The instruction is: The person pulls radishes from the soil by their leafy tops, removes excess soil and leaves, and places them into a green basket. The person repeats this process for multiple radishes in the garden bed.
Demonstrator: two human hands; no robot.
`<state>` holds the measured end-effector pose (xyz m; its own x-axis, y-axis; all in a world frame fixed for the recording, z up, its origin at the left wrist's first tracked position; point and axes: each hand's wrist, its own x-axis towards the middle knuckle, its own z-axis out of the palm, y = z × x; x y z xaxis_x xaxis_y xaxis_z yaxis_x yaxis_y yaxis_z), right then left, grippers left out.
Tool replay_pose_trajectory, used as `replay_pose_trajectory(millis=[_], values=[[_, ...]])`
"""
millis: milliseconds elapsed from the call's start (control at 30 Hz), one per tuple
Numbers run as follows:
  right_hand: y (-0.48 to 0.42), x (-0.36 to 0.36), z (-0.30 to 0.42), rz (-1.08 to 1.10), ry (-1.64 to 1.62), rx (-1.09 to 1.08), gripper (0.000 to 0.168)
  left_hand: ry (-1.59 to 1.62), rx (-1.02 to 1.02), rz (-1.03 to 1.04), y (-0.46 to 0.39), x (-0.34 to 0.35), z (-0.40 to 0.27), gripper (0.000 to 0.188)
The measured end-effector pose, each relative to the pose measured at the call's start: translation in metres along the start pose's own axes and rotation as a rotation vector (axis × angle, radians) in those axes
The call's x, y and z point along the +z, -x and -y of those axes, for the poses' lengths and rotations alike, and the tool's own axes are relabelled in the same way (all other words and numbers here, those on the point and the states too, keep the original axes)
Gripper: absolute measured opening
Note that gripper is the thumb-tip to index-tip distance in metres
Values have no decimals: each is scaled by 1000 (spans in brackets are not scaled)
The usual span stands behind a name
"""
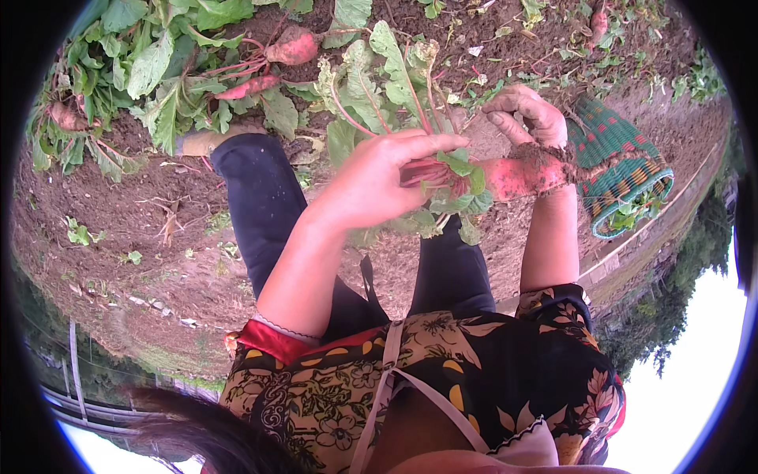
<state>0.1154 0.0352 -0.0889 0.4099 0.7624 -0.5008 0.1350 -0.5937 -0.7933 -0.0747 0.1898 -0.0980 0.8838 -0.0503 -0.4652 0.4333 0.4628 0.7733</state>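
Note:
A large red radish (521, 176), caked with soil around its lower part, lies crosswise before me. Its leaf stems pass through my left hand (388, 175), whose fingers are closed around them near the root's crown. The leaves (379, 89) spread out above and below that hand. My right hand (530, 115) is muddy, with curled fingers, beside the soil-covered end of the radish; whether it touches the root cannot be told. A thin root tail points right, over a woven green basket (616, 154) with red and yellow marks and some leaves at its opening.
Pulled red radishes (293, 46) with leafy tops lie on the soil at upper left, and another radish (598, 25) lies at upper right. My dark-trousered legs (260, 201) stand on the soil below. A pale edging (616, 252) runs along the right side of the plot.

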Motion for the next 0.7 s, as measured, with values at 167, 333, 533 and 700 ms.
replay_pose_trajectory(millis=[167, 333, 533, 700], values=[[11, -16, 6, 61, 16, 138, 30, 64, 76, 47, 5, 0, 4, 63], [2, 14, 48, 339, 157, -6, 47, 30, 84, 140, 7, -2, 6, 66], [8, 6, 39, 100, 462, -265, 31, 40, 142, -23, 6, 1, 4, 66], [13, 0, 32, 7, 614, -379, 35, 42, 108, -32, 7, 2, 6, 63]])
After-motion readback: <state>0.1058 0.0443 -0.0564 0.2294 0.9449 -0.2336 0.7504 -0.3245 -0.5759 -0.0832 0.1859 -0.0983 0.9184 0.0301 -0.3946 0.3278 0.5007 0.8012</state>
